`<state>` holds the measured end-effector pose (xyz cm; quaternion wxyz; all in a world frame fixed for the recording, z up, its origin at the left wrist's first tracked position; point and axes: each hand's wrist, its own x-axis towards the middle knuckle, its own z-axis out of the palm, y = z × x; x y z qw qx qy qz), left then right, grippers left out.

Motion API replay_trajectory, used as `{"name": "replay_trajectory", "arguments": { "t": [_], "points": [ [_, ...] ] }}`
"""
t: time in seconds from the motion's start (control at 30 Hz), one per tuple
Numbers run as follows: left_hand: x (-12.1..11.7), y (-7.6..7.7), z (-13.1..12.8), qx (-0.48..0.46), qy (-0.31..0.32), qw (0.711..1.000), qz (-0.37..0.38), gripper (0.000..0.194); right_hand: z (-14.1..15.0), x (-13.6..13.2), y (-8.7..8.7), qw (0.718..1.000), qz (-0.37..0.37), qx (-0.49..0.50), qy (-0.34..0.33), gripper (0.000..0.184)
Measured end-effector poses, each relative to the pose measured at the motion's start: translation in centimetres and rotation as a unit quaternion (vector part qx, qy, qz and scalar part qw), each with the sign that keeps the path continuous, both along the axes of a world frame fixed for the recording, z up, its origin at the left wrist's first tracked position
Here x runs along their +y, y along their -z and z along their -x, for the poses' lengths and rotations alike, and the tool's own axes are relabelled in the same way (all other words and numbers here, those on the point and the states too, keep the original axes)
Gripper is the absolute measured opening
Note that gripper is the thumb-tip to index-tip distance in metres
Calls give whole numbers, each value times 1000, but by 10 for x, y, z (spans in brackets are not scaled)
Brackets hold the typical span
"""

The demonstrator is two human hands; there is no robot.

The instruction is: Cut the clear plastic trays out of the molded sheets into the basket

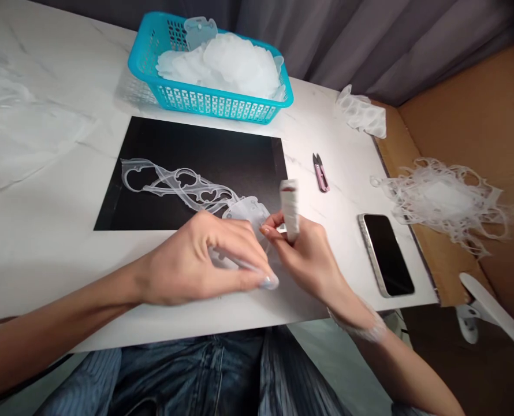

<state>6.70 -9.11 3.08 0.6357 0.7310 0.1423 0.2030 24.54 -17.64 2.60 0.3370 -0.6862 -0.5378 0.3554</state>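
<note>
A strip of translucent plastic sheet [190,188] with curved cut-outs trails from my hands across a black mat [205,138]. Its near end is a more solid, cloudy piece [250,209] between my hands. My left hand [205,260] is closed in a pinch on the near part of this sheet, thumb and fingertips toward the right. My right hand [306,248] pinches the sheet's right edge between thumb and fingertip. A white wrap [290,211] covers one raised finger of that hand. My left fingers hide part of the sheet.
A blue basket [222,99] of cloudy plastic pieces stands at the back. Pink thread snips [320,173] and a phone [386,254] lie to the right. Beyond them, tangled plastic scraps [450,196] hang over a cardboard box [477,115]. Clear plastic bags [23,133] lie left.
</note>
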Motion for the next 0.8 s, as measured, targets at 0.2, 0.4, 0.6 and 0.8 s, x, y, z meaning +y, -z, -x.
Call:
{"name": "replay_trajectory", "arguments": {
  "t": [0.2,0.4,0.6,0.8],
  "points": [
    [0,2,0,0,-32,997,68,6,-21,6,9,991,-53,-96,81,13],
    [-4,-2,-1,18,-69,993,88,5,-18,-8,-23,961,-152,-173,155,18],
    [-5,0,-3,32,-126,988,87,16,4,-23,-30,993,-50,110,1,8],
    [-2,1,-3,34,-111,981,153,7,1,-25,-21,980,-47,185,56,4]
  ]
}}
